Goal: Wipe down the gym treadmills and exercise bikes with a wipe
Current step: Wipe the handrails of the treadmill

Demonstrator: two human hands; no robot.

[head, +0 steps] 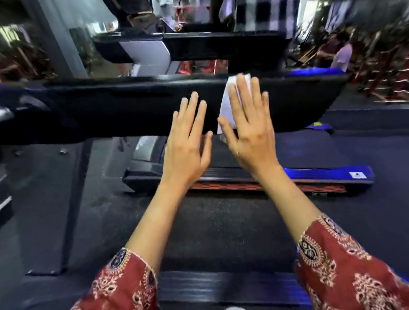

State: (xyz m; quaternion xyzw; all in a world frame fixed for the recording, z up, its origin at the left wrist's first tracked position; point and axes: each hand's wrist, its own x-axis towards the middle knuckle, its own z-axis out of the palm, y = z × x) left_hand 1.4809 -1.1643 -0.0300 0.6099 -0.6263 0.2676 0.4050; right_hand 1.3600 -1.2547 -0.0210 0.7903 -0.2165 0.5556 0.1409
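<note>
Both flat-fingered: left grip [185, 141] bare on treadmill [121, 107], right grip [250, 131] pressing wipe [226, 108] (lengthwise, pointing away).

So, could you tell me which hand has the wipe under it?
The right hand presses the white wipe on the black panel; the left hand has none.

wipe [228, 101] on treadmill console [121, 107] under right hand [248, 129] | left hand [187, 134] beside

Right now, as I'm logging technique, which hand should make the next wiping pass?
The right hand: the white wipe lies flat under it on the black console; the left hand holds nothing.
</note>
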